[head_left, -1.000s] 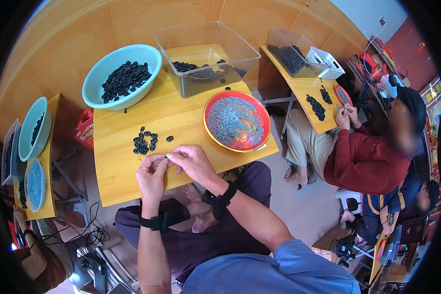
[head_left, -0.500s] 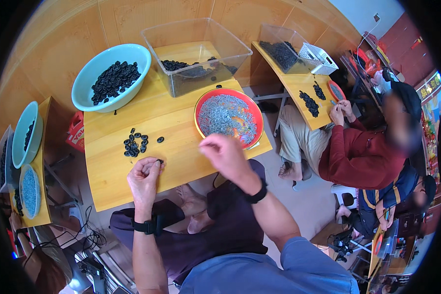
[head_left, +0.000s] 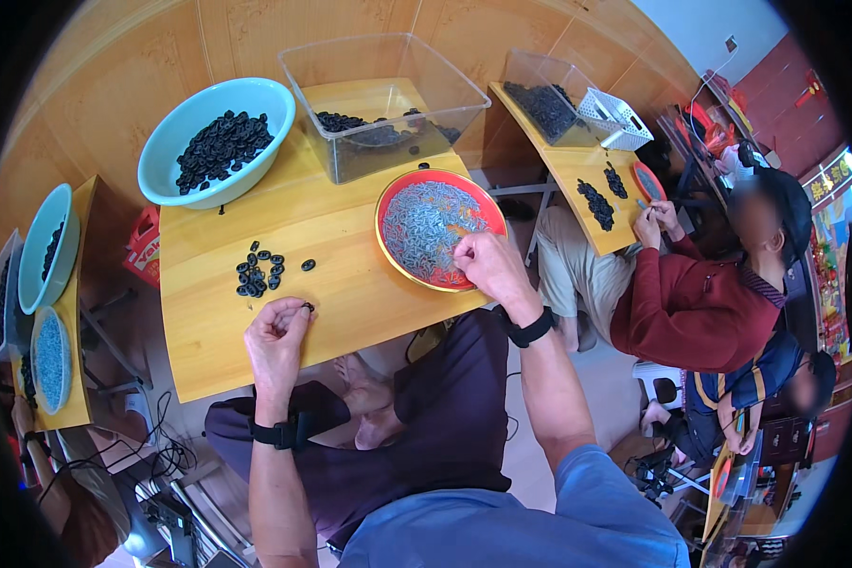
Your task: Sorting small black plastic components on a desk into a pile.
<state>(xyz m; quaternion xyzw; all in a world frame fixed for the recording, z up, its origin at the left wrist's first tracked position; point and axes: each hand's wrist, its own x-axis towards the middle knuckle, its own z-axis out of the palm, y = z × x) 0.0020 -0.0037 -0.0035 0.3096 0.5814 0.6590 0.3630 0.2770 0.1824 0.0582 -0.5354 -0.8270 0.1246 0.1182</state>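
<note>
My left hand (head_left: 276, 339), near the table's front edge, pinches a small black oval part (head_left: 308, 307) between thumb and fingertips. My right hand (head_left: 492, 268) is over the right side of a red bowl (head_left: 384, 248) with a yellow rim, its fingers pinched together. Many small thin grey pieces, like screws or pins (head_left: 426, 222), fill that bowl. Whatever the right fingertips hold, if anything, is too small to make out. A cluster of black oval parts (head_left: 256, 275) lies beyond my left hand, with one lone part (head_left: 309, 265) to its right.
A light-blue basin (head_left: 151, 180) of black parts and a clear plastic bin (head_left: 388, 156) stand at the table's back. On the left is another table with basins (head_left: 34, 298). To the right, a person in a dark red top (head_left: 682, 303) works at a table (head_left: 577, 175).
My right hand has moved right and down to the red bowl's edge, and its fingers are now at the grey pieces. My left hand stays almost in place, still pinching the black part.
</note>
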